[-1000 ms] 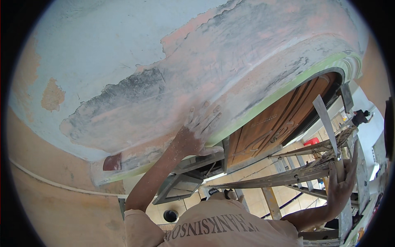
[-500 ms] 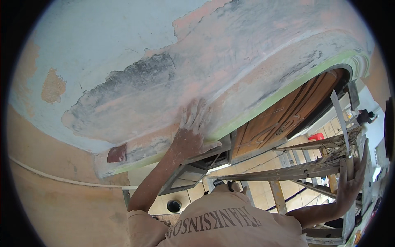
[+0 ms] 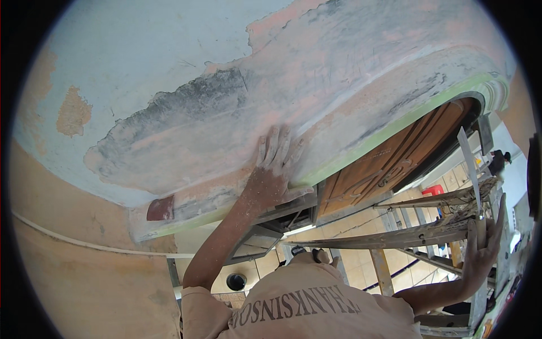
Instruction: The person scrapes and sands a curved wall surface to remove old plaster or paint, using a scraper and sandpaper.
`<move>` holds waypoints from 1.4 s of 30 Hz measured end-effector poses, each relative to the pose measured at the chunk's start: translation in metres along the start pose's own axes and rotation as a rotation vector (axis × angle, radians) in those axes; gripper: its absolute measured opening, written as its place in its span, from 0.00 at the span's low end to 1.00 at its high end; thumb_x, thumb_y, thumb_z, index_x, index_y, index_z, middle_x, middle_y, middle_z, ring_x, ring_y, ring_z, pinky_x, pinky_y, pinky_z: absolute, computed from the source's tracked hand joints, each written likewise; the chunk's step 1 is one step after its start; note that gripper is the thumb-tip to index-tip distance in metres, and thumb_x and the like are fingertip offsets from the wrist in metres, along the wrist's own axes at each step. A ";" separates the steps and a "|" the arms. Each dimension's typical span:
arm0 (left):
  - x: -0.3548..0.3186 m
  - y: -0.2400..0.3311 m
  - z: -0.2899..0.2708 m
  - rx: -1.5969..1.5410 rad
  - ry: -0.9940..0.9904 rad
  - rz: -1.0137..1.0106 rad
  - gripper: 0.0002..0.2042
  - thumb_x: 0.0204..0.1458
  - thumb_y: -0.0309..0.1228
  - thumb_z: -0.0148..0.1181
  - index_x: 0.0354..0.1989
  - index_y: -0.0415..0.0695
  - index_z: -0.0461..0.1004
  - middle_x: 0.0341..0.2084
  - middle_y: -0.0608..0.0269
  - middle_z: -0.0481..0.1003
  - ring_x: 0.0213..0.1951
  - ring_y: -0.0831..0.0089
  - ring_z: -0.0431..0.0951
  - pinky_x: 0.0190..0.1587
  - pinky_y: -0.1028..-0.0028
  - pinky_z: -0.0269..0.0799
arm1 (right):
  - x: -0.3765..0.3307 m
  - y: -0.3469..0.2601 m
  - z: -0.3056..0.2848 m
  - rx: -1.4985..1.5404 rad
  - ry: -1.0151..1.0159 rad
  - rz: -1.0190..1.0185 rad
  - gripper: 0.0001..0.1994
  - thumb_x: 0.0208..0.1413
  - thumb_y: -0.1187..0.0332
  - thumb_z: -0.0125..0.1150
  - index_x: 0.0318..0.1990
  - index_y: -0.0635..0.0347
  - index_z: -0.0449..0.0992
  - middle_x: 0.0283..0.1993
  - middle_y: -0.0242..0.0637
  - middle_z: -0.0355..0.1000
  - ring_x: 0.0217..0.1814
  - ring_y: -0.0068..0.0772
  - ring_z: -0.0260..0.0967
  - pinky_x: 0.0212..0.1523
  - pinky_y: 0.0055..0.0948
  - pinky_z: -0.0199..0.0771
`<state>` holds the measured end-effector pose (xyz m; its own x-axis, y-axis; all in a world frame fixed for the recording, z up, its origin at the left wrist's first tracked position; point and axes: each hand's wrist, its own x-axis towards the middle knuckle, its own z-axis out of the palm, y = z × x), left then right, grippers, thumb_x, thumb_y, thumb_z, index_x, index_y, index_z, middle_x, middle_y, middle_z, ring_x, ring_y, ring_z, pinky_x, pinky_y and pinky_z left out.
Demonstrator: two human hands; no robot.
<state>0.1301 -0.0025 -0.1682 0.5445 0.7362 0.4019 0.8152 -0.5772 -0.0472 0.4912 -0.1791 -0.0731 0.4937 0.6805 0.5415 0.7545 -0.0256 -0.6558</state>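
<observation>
Wall patched grey, pink and pale blue — trim light green — door brown.

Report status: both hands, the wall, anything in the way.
Left hand open, spread against patchy wall. Right hand holding flat-bladed scraper, away from the patchy area. Dark red sheet left of the left hand, not touching it.

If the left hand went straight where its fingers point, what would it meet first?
The left hand would probably slide over more patchy wall; nothing seems to block it, though depth is unclear.
</observation>
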 end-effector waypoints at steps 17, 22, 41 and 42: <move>-0.028 0.033 0.009 -0.028 0.111 -0.129 0.49 0.38 0.68 0.50 0.63 0.41 0.53 0.63 0.38 0.43 0.64 0.36 0.37 0.61 0.42 0.37 | 0.002 -0.009 0.002 -0.003 -0.052 0.019 0.32 0.52 0.80 0.53 0.65 0.54 0.53 0.28 0.31 0.58 0.29 0.20 0.54 0.32 0.20 0.59; -0.040 0.020 0.004 -0.029 0.084 -0.227 0.49 0.39 0.66 0.51 0.63 0.39 0.52 0.63 0.38 0.43 0.64 0.37 0.39 0.60 0.41 0.40 | 0.002 -0.009 0.001 0.042 -0.065 0.035 0.32 0.52 0.81 0.53 0.65 0.53 0.53 0.29 0.30 0.57 0.29 0.20 0.53 0.33 0.19 0.58; -0.059 0.034 -0.007 -0.134 0.134 -0.038 0.41 0.46 0.53 0.56 0.59 0.29 0.54 0.59 0.39 0.55 0.62 0.49 0.54 0.63 0.53 0.46 | 0.001 -0.001 -0.003 -0.146 0.035 -0.042 0.32 0.51 0.79 0.55 0.64 0.54 0.54 0.30 0.32 0.60 0.30 0.21 0.56 0.33 0.20 0.60; -0.058 0.034 -0.005 -0.139 0.146 -0.016 0.41 0.46 0.53 0.56 0.59 0.29 0.54 0.59 0.39 0.55 0.62 0.49 0.54 0.63 0.53 0.46 | 0.001 -0.001 -0.002 -0.043 -0.012 -0.045 0.32 0.50 0.79 0.56 0.64 0.54 0.54 0.30 0.33 0.61 0.30 0.21 0.56 0.33 0.21 0.60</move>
<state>0.1247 -0.0665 -0.1884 0.4891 0.6923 0.5305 0.7829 -0.6166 0.0828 0.4915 -0.1796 -0.0712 0.4540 0.6903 0.5633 0.7937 -0.0259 -0.6078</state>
